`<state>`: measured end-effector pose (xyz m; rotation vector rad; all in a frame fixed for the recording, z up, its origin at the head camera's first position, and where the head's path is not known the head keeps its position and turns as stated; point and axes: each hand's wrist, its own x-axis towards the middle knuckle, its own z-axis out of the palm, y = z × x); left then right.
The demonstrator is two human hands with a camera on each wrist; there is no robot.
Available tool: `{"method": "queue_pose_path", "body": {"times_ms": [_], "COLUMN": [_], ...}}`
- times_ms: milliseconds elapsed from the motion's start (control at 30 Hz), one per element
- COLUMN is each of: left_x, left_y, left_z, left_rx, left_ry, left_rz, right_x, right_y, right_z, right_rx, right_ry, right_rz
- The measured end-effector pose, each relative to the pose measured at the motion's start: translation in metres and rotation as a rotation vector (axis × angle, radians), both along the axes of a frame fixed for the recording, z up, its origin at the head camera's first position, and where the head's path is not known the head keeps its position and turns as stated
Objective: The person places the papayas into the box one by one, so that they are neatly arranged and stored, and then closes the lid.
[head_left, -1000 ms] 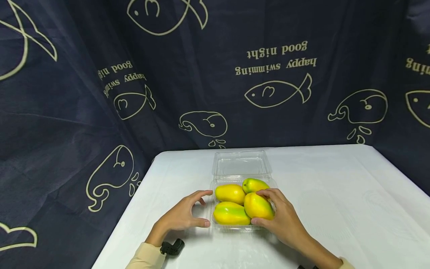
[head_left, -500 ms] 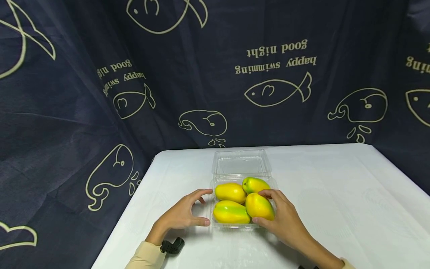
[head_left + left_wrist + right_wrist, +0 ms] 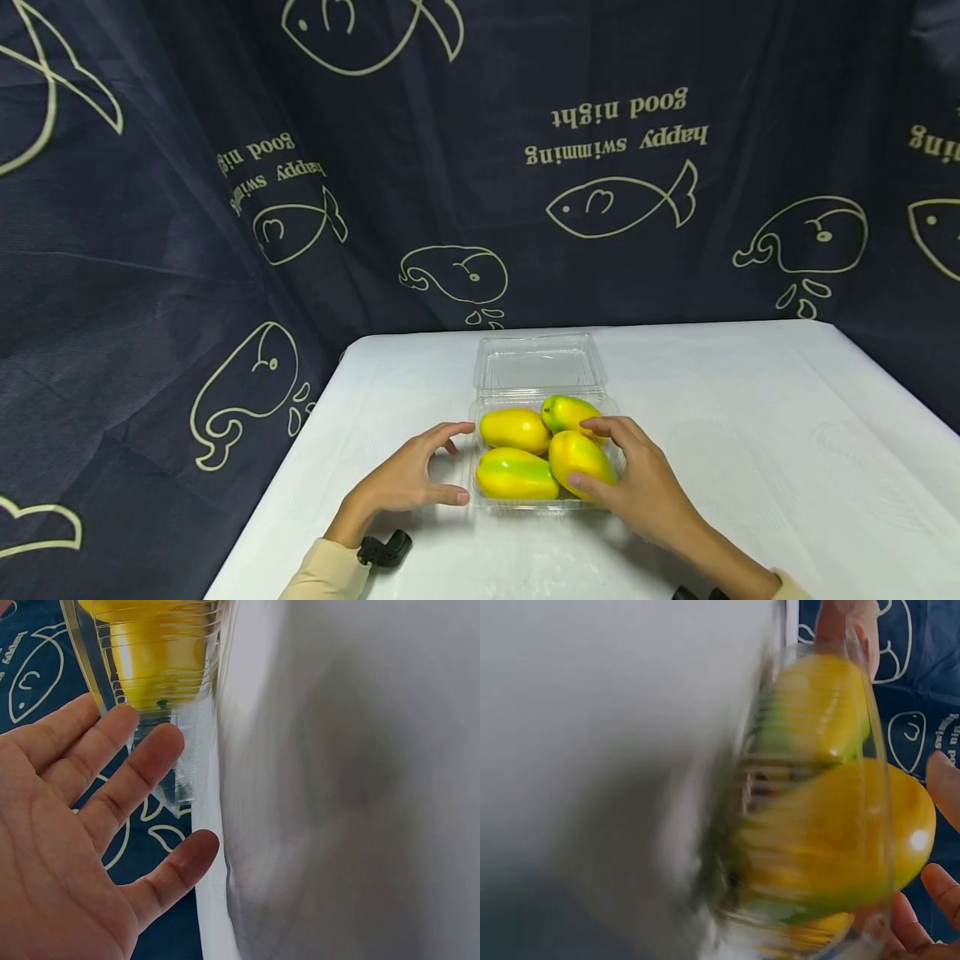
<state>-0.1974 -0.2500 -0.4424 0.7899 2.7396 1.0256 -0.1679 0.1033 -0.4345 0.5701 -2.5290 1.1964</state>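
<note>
Several yellow-green mangoes lie in the base of a clear plastic clamshell box (image 3: 525,505). The front right mango (image 3: 576,460) leans at a tilt, and its end rises above the box wall in the right wrist view. My right hand (image 3: 643,482) is spread around this mango, thumb near its front side and fingers past its far side. Beside the box's left wall, my left hand (image 3: 405,477) holds nothing, its thumb and fingers apart. The front left mango (image 3: 517,474), back left mango (image 3: 514,429) and back right mango (image 3: 567,411) rest inside.
The box's clear lid (image 3: 540,367) lies folded back behind the base. A white cloth covers the table (image 3: 750,433). Dark blue curtains (image 3: 480,167) printed with fish stand behind and to the left. A black wrist device (image 3: 386,550) sits at the left cuff.
The right hand's fingers have loosened from the front right mango and the hand has shifted slightly right. That mango has settled slightly to the right. The left hand has stayed still.
</note>
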Motion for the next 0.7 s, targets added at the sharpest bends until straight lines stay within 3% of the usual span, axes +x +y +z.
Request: {"method": "queue_pose_path", "body": {"times_ms": [367, 533, 700], "left_x": [0.001, 0.0, 0.0], "left_y": [0.0, 0.0, -0.001], "left_z": [0.0, 0.0, -0.001], "left_rx": [-0.009, -0.004, -0.001], "left_ry": [0.0, -0.004, -0.001], "left_rz": [0.007, 0.004, 0.001], "right_x": [-0.016, -0.031, -0.049], "right_y": [0.011, 0.019, 0.029], "right_z": [0.019, 0.026, 0.028], "right_rx": [-0.014, -0.026, -0.032], "right_ry": [0.065, 0.094, 0.064], "right_rz": [0.014, -0.009, -0.047]}}
